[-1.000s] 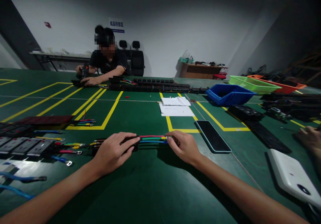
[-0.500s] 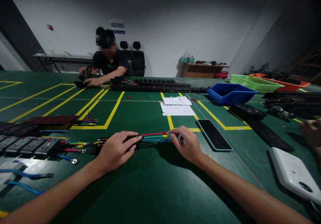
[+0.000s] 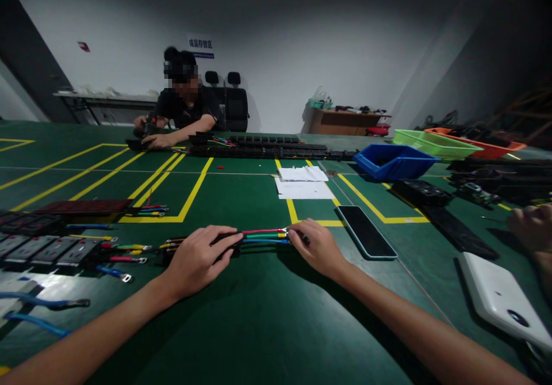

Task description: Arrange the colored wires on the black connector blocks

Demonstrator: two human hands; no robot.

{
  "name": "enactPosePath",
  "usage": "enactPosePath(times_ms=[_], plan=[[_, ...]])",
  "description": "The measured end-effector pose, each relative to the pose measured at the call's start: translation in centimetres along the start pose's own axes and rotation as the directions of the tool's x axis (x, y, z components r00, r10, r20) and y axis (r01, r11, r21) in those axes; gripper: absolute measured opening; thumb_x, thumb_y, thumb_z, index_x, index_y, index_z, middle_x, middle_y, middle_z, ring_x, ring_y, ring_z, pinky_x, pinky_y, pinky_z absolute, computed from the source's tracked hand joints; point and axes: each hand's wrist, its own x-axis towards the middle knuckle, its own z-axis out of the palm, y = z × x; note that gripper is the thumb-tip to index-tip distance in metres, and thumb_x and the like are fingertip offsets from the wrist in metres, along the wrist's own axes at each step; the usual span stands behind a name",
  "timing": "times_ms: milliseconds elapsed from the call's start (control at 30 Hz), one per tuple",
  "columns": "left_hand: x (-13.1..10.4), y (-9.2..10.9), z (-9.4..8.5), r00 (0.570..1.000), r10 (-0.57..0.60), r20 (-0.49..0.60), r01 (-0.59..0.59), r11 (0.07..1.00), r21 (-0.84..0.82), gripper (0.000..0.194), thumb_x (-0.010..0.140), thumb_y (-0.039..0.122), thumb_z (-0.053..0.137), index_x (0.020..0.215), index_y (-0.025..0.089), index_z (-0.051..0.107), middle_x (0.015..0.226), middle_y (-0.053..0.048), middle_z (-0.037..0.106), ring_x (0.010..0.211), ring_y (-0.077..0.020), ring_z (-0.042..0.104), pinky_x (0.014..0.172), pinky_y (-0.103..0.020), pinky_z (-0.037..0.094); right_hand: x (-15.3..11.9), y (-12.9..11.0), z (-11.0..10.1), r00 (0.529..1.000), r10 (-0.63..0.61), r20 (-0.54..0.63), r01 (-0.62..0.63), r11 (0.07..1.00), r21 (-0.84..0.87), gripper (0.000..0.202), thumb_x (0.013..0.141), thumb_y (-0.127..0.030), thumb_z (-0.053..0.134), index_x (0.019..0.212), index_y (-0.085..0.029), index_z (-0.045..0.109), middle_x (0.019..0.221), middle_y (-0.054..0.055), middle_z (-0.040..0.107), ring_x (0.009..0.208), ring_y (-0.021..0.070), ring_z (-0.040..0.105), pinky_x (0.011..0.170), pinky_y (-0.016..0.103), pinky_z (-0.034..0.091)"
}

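The green tabletop (image 3: 259, 327) looks smooth, with a soft sheen where light catches it, and the coloured wires (image 3: 261, 236) above it have a slick, plastic-looking coating, while the metal lugs (image 3: 126, 278) over at the left glint silver. I see glossy, dark glass on the phone (image 3: 366, 232) and smooth, shiny plastic on the white device (image 3: 502, 293); the sheets (image 3: 304, 190) are matt paper, the co-worker's shirt (image 3: 183, 110) matt cloth.

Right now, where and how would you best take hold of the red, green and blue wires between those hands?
Probably mid-span, pinching from above. The three wires run close together and nearly parallel, so one grip could gather them. The left hand is at one end of that exposed stretch, the right hand at the other, leaving the middle free.
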Motion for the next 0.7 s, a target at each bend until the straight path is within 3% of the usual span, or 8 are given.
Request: enactPosePath(times_ms=[100,167,233,467,700], plan=[[0.03,0.08,-0.14,1.000,-0.008,-0.007,0.008,1.000,-0.001,0.039,0.098,0.020,0.055,0.136,0.025,0.063,0.128,-0.009,0.067,0.108,-0.0236,0.066,0.085,-0.039,0.056,0.05,0.09,0.08,0.999,0.007,0.046,-0.007,1.000,-0.010,0.022,0.102,-0.026,0.052,0.089,-0.020,0.069,0.080,0.005,0.068,0.076,0.0193,0.061,0.070,0.032,0.046],[-0.03,0.06,-0.16,1.000,-0.010,-0.004,0.010,1.000,-0.001,0.040,0.098,0.020,0.055,0.137,0.025,0.063,0.128,-0.009,0.067,0.108,-0.0236,0.065,0.085,-0.039,0.056,0.02,0.07,0.06,1.000,0.020,0.017,-0.021,1.000,0.011,0.017,0.100,-0.025,0.054,0.093,-0.020,0.068,0.082,0.005,0.068,0.078,0.0193,0.062,0.069,0.032,0.047],[-0.10,-0.01,-0.11,1.000,-0.007,0.001,0.007,1.000,0.000,0.040,0.098,0.020,0.055,0.137,0.025,0.062,0.129,-0.009,0.067,0.109,-0.0238,0.065,0.086,-0.039,0.055,-0.09,-0.05,-0.01,0.999,0.032,-0.026,-0.030,0.999,0.044,0.012,0.098,-0.023,0.056,0.102,-0.020,0.066,0.089,0.006,0.067,0.080,0.0193,0.063,0.068,0.031,0.049],[-0.19,-0.13,0.10,1.000,-0.009,0.004,0.009,1.000,-0.011,0.042,0.098,0.020,0.056,0.139,0.026,0.061,0.130,-0.009,0.066,0.110,-0.0239,0.065,0.087,-0.039,0.055,-0.45,-0.41,-0.08,1.000,0.019,-0.018,-0.017,0.995,0.098,0.038,0.099,-0.023,0.053,0.137,-0.022,0.051,0.109,0.009,0.066,0.084,0.0190,0.064,0.064,0.030,0.052],[-0.11,-0.17,0.04,1.000,-0.004,0.011,0.004,1.000,0.008,0.042,0.098,0.020,0.055,0.139,0.026,0.061,0.129,-0.009,0.066,0.107,-0.0239,0.065,0.084,-0.039,0.055,-0.01,-0.18,0.06,0.998,0.030,0.048,-0.028,0.999,-0.033,0.016,0.098,-0.024,0.055,0.108,-0.019,0.066,0.088,0.007,0.068,0.084,0.0227,0.061,0.073,0.036,0.050]])
